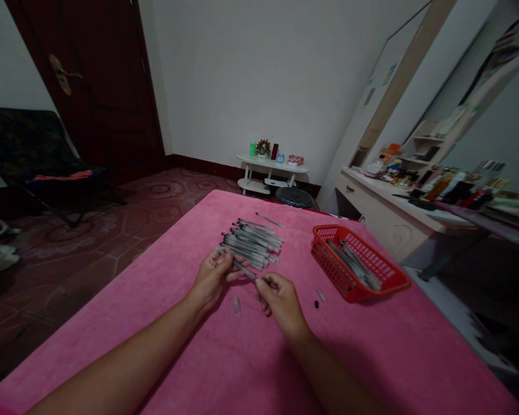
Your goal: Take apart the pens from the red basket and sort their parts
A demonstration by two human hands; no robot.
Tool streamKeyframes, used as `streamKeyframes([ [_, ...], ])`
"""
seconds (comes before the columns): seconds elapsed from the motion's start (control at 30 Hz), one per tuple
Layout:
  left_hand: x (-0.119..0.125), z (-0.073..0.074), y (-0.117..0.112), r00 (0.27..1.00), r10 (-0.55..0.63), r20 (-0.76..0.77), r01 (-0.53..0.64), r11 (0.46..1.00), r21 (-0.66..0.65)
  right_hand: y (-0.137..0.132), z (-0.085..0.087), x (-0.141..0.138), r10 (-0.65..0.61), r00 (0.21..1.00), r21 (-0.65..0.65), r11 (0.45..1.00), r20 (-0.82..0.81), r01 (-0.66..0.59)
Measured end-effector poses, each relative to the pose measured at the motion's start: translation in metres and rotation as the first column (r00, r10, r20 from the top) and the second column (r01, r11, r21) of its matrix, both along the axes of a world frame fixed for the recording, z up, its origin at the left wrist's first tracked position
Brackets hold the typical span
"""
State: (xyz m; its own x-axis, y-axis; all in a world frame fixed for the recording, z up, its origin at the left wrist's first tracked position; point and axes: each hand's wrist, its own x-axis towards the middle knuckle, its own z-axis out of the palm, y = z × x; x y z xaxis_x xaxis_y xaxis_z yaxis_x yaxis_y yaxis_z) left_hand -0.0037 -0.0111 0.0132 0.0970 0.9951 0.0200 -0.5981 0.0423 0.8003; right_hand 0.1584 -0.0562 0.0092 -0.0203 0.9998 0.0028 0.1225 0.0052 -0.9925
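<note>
Between my two hands a slim pen (244, 270) is held slantwise above the pink cloth (190, 357). The fingers of my left hand (214, 274) are closed round its upper left part. My right hand (279, 297) pinches its lower right end; what else those fingertips cover is hidden. Just beyond my hands lies a pile of clear pens with dark ends (253, 242), and a single pen (270, 219) lies apart behind it. A clear pen cap (237, 305) rests on the cloth between my forearms. To the right are another clear piece (320, 294) and a small black piece (316, 304).
A red plastic basket (350, 294) with several pens inside stands on the right of the table. Beyond the table are a white shelf stand (272, 165) and a round black stool (294, 197). A cluttered dresser (384, 202) is at right, a folding chair (38, 150) at left.
</note>
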Motion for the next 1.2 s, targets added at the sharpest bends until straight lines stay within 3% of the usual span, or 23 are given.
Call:
streamKeyframes([
  [0.33,-0.0004,-0.0011,-0.0007,1.000,-0.008,-0.007,0.008,1.000,0.002,0.0001,-0.0001,0.0023,0.008,0.998,-0.014,1.000,-0.063,-0.009],
  [0.43,0.0001,0.0007,-0.0017,1.000,-0.015,-0.022,0.015,1.000,-0.002,0.0004,0.0003,0.0028,0.056,0.998,-0.029,0.998,-0.025,-0.057],
  [0.6,-0.0003,-0.0015,-0.0012,0.999,-0.031,-0.039,0.031,0.999,0.007,0.0000,0.0022,0.0034,-0.009,1.000,0.019,1.000,-0.011,0.009],
  [0.77,-0.0010,-0.0059,0.0011,0.998,-0.033,-0.047,0.034,0.999,0.021,0.0002,0.0002,0.0038,0.062,0.997,-0.010,0.998,0.040,-0.061],
  [0.9,-0.0007,-0.0062,0.0014,0.998,-0.025,-0.055,0.026,0.999,0.019,-0.0004,-0.0012,0.0036,-0.012,0.998,0.031,0.999,0.063,0.010],
  [1.07,-0.0002,-0.0059,0.0014,0.998,-0.025,-0.057,0.026,1.000,0.017,-0.0011,0.0004,0.0039,0.074,0.994,-0.002,0.997,0.075,-0.074],
  [1.2,-0.0012,-0.0047,0.0016,0.998,-0.018,-0.060,0.018,1.000,0.011,-0.0015,0.0009,0.0047,0.019,0.989,0.002,1.000,0.145,-0.020],
])
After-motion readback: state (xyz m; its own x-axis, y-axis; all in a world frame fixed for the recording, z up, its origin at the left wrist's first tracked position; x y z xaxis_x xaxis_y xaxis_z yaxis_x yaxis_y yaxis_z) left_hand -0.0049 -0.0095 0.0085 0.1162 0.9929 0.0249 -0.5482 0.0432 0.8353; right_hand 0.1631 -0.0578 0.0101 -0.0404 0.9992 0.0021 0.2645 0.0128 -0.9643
